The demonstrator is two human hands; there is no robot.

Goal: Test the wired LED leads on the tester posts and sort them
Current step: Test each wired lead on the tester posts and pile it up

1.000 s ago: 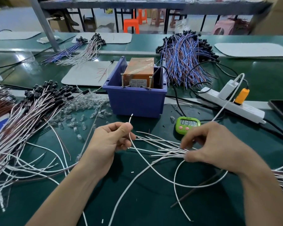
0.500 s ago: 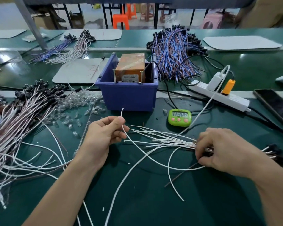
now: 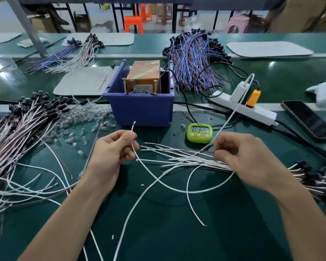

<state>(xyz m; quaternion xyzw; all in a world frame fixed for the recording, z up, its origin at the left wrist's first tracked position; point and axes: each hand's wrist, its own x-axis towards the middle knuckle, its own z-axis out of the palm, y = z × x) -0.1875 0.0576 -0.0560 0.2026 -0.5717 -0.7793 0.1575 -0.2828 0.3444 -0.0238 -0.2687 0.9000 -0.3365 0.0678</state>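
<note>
My left hand [image 3: 113,151] pinches the end of one white lead [image 3: 133,127], whose stripped tip sticks up above my thumb. My right hand [image 3: 247,161] grips a bundle of white and brown LED leads [image 3: 177,159] that fans out leftward over the green bench mat. Their black-capped ends [image 3: 312,174] lie to the right of my wrist. The tester, an orange box [image 3: 143,76] with two upright screw posts [image 3: 124,85], sits in a blue bin [image 3: 139,108] straight ahead.
A big pile of white-brown leads [image 3: 17,132] lies left, with loose clear LEDs [image 3: 87,121] beside it. A green timer [image 3: 199,132], a white power strip [image 3: 245,108] and a phone [image 3: 309,121] lie right. Blue-red leads [image 3: 194,61] are heaped behind the bin.
My right hand slid right along the bundle and then came back left a little, still gripping it. My left hand stayed in place with its single lead.
</note>
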